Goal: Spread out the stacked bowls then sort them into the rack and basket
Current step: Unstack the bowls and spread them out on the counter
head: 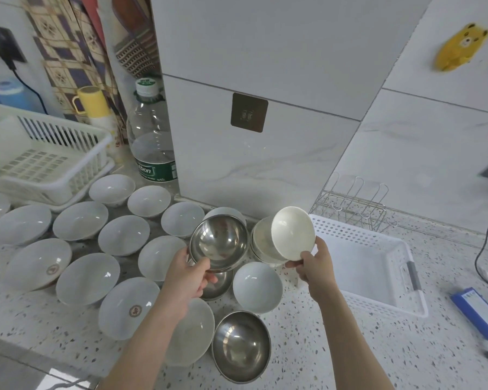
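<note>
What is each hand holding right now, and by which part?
The left hand pinches the steel bowl at its near rim. The right hand grips the cream bowl by its lower rim, tilted, beside the white basket.

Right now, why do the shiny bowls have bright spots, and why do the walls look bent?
In the head view, the steel bowl in the left hand and the steel bowl near the counter edge mirror the room light as glare spots; the wide-angle lens bends the wall tile lines; the yellow bear near the edge looks smeared.
</note>
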The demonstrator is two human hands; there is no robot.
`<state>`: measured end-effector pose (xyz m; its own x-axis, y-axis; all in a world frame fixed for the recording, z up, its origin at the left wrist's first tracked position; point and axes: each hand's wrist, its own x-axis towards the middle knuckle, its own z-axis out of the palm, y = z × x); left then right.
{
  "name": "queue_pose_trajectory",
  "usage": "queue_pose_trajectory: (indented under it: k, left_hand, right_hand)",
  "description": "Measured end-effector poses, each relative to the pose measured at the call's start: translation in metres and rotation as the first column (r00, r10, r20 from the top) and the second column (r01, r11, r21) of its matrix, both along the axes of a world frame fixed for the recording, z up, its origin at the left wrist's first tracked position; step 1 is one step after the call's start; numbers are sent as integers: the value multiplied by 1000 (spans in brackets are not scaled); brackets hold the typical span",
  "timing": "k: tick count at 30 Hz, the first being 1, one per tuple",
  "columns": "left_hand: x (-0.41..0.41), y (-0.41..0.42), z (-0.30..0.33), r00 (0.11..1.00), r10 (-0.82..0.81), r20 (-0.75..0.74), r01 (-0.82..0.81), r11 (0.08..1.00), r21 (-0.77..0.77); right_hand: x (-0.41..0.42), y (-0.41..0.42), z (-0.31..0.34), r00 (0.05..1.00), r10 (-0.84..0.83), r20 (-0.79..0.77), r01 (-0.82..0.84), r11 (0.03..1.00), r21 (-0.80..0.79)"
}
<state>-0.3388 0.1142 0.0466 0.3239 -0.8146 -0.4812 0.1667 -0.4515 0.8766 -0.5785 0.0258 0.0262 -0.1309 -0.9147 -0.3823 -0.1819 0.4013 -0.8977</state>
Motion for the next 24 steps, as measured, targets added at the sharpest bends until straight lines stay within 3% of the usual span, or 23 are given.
queue_pose_trajectory:
  k: [4, 9, 24]
  left_hand:
    - [5, 3, 4, 999, -46, -4, 45, 999, -14]
    - [10, 7, 8, 993, -115, -14, 115, 993, -14]
    - [16, 36, -15, 941, -316, -119, 322, 946, 39]
  right_hand:
    - [-4, 17, 9, 981, -118, 155, 114, 993, 34]
    - [-3, 51, 12, 891, -294, 345, 280, 956, 90]
    - [7, 172, -18, 779, -568, 264, 557, 821, 122]
